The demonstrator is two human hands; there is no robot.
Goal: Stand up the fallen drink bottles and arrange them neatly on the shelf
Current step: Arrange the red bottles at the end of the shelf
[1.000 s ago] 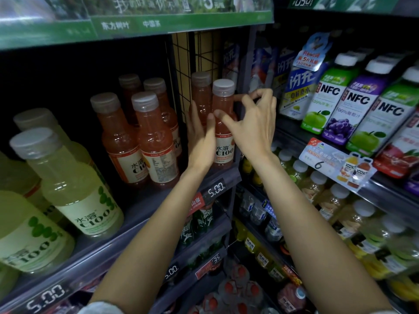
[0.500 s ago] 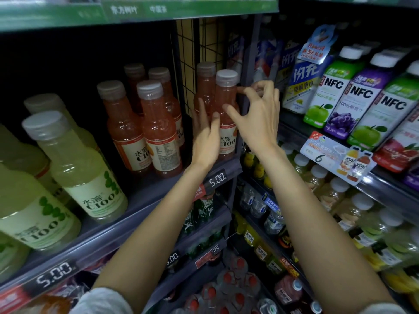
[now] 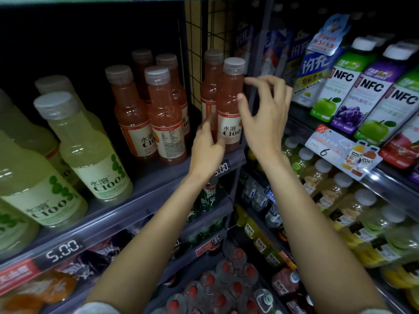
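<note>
Change: both hands have eased back from the front orange bottle (image 3: 231, 103); the fingers no longer wrap it.
Left hand (image 3: 207, 150): loosely open, fingertips just touching the bottle's lower label.
Right hand (image 3: 264, 116): fingers spread and relaxed, holding nothing, thumb beside the bottle's shoulder.
Bottle: upright at the right end of the shelf (image 3: 127, 214), beside the wire grid (image 3: 197, 41).
Shelf: more orange bottles (image 3: 158, 114) and pale green bottles (image 3: 86, 150) stand upright.
Right bay: NFC juice cartons (image 3: 367, 87).

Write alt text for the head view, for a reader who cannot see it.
Two bare hands flank an upright orange drink bottle at the right end of a shop shelf; the left hand touches its lower label and the right hand has its thumb on the bottle's right side. More orange bottles and pale green bottles stand to the left.
</note>
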